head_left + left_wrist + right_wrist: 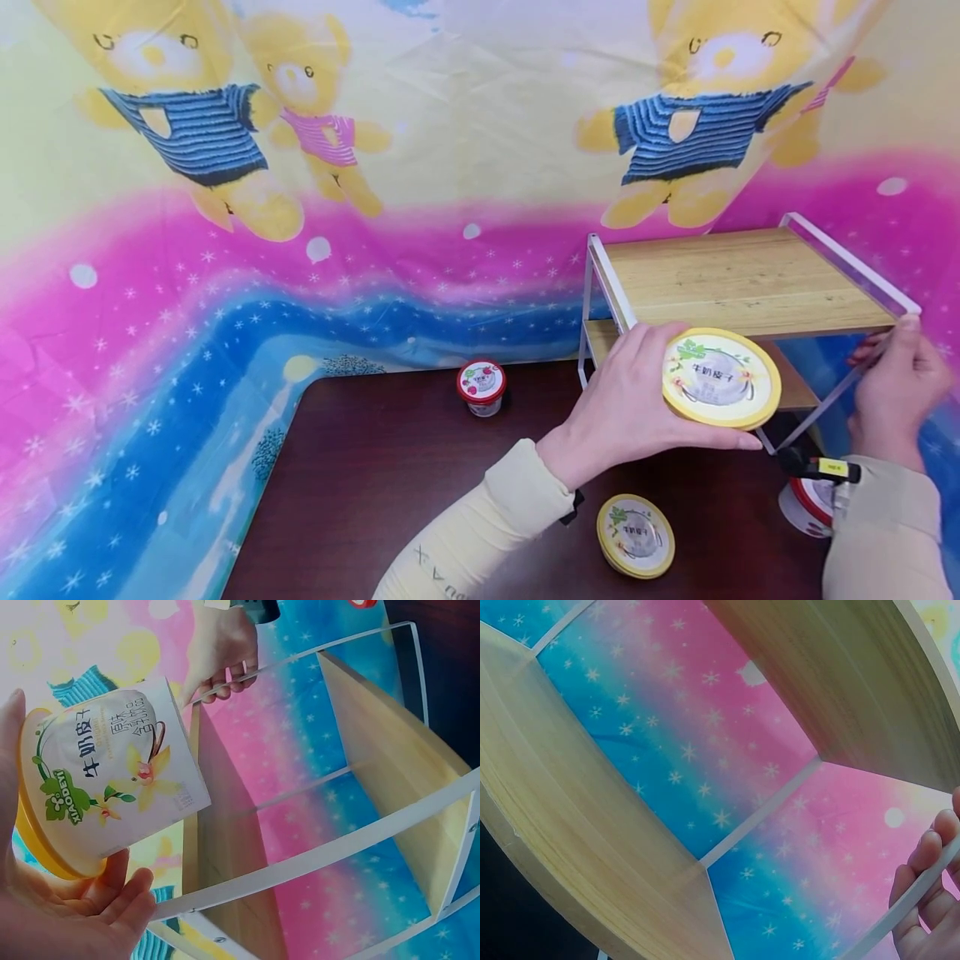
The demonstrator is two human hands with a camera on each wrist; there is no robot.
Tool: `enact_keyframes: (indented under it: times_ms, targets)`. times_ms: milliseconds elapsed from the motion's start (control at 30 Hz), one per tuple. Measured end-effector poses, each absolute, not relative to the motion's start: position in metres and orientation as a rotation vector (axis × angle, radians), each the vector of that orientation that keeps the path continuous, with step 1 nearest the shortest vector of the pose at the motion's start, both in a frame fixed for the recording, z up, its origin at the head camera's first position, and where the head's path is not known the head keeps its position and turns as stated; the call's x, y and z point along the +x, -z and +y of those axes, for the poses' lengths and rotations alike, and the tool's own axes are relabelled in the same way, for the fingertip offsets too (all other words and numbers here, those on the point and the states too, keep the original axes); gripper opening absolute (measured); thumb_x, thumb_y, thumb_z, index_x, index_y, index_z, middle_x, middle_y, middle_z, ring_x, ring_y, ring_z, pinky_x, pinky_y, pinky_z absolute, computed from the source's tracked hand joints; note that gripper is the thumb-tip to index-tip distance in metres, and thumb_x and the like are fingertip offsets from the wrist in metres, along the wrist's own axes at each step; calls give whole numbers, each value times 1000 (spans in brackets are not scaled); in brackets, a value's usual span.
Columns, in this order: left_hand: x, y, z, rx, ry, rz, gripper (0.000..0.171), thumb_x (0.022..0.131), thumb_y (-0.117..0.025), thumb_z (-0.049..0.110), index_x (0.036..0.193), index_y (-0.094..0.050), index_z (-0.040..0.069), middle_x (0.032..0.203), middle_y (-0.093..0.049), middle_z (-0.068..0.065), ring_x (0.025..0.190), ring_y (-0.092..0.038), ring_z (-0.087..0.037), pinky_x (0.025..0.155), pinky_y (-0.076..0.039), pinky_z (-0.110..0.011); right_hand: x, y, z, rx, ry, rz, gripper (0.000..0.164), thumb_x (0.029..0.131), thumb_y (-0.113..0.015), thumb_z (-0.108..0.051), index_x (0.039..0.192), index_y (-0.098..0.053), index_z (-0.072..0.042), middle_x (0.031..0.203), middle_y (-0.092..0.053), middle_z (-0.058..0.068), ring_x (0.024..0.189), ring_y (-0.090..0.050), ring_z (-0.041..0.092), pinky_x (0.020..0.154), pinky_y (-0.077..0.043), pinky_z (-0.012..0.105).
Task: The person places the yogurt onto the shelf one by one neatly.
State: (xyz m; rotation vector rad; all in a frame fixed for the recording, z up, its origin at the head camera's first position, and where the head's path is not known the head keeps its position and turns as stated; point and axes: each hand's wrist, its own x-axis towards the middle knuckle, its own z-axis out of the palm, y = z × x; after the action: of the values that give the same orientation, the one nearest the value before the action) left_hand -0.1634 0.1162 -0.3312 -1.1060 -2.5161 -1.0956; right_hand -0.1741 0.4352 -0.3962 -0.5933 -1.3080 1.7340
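My left hand (626, 400) grips a paper tub with a yellow lid (722, 379) in front of the shelf's top board. In the left wrist view the tub (112, 772) lies tilted on its side, its printed wall showing plant and flower pictures. The small two-tier shelf rack (720, 275) has wooden boards and a white metal frame. At its front right corner, my right hand (896, 383) holds the frame upright. In the right wrist view, curled fingers (926, 851) lie around that white bar. Both boards look bare in the views.
Another yellow-lidded tub (636, 536) stands on the dark wooden table (375, 467) near the front. One red-lidded tub (482, 383) is at the table's back edge. A second red-lidded tub (808, 504) is partly hidden by the right sleeve. A bear-printed cloth (465, 150) hangs behind.
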Motion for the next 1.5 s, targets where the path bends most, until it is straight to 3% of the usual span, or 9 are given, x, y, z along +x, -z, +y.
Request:
enact_keyframes:
  times_ms: [367,800,1067,1500]
  targets:
    - [-166,314,117,-1104,1097,-2519,104,66,-84,71,147,-39,25,125,-43,21,114,-31,11,93,-38,-13,-177,398,436,-570,-1720,-1313,45,100,-60,-41,79,-66,-2,81,-62,2,72,-57,11,71,-49,11]
    - [-179,293,120,-1080,1058,-2498,102,67,-82,71,146,-39,23,122,-47,17,110,-36,8,86,-40,-9,-172,394,434,-596,-1735,-1299,46,99,-61,-41,80,-63,0,82,-63,0,72,-58,10,71,-49,11]
    - [-198,272,120,-1049,1112,-2401,103,61,-88,68,142,-46,20,122,-51,15,110,-40,7,86,-40,-10,-175,398,436,-569,-1715,-1316,46,100,-60,-40,81,-64,1,80,-64,0,72,-57,10,71,-49,11]
    - [-210,263,114,-971,1263,-2433,94,68,-87,61,143,-44,23,122,-47,17,107,-38,9,80,-43,-10,-174,395,433,-581,-1721,-1305,42,99,-61,-40,82,-67,-2,81,-63,1,74,-57,10,72,-48,10]
